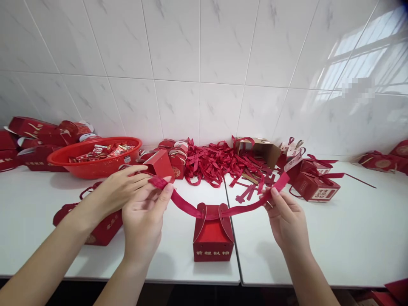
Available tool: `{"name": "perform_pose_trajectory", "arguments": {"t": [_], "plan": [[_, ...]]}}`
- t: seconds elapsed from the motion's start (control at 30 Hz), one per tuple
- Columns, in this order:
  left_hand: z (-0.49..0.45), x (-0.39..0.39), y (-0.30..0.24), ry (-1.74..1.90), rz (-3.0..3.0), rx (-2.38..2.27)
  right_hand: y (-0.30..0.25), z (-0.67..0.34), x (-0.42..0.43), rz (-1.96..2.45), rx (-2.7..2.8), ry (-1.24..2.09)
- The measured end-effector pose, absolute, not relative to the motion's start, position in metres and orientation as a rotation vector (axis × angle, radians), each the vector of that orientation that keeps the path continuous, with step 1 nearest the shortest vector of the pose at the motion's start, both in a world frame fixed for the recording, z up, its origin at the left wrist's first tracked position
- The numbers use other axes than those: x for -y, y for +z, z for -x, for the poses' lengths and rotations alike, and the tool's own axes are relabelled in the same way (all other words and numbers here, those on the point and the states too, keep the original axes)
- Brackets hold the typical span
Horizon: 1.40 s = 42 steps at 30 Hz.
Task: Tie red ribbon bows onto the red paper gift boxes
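Note:
A small red gift box with gold characters stands upright near the table's front edge. A dark red ribbon runs through the slots in its two raised side flaps. My left hand pinches one end of this ribbon, left of the box. On the other side, my right hand has the opposite end between thumb and fingers. The ribbon sags between both hands and passes over the box top. Another person's hand reaches in from the left beside my left hand, close to an open red box; its grip is partly hidden.
A red basin of wrapped sweets stands at the back left, near stacked red boxes. Loose ribbons pile against the wall beside a cardboard box. Ribboned boxes sit right; a red handled box lies left.

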<state>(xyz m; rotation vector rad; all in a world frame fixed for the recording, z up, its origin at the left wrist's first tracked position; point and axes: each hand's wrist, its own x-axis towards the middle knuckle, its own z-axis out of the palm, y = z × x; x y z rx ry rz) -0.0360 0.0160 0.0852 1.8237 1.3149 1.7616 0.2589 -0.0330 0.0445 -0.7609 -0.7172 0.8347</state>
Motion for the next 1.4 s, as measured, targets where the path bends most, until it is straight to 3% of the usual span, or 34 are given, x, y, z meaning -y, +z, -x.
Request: {"name": "perform_pose_trajectory", "arguments": {"t": [0.33, 0.6, 1.03, 1.17, 1.4], "plan": [[-0.018, 0.006, 0.129, 1.997, -1.355, -0.872, 0.094, -0.249, 0.022, 0.772, 1.067, 0.61], [-0.034, -0.003, 0.149, 1.691, -1.501, -0.693, 0.13, -0.223, 0.015, 0.679, 1.272, 0.698], [-0.038, -0.006, 0.145, 1.553, -1.578, -0.819, 0.151, -0.222, 0.015, 0.649, 1.29, 0.609], [-0.038, -0.006, 0.145, 1.503, -1.59, -0.732, 0.152, -0.219, 0.011, 0.62, 1.284, 0.746], [-0.039, 0.001, 0.15, 1.329, -1.755, -0.622, 0.151, -0.206, 0.013, 0.831, 1.36, 0.72]]}}
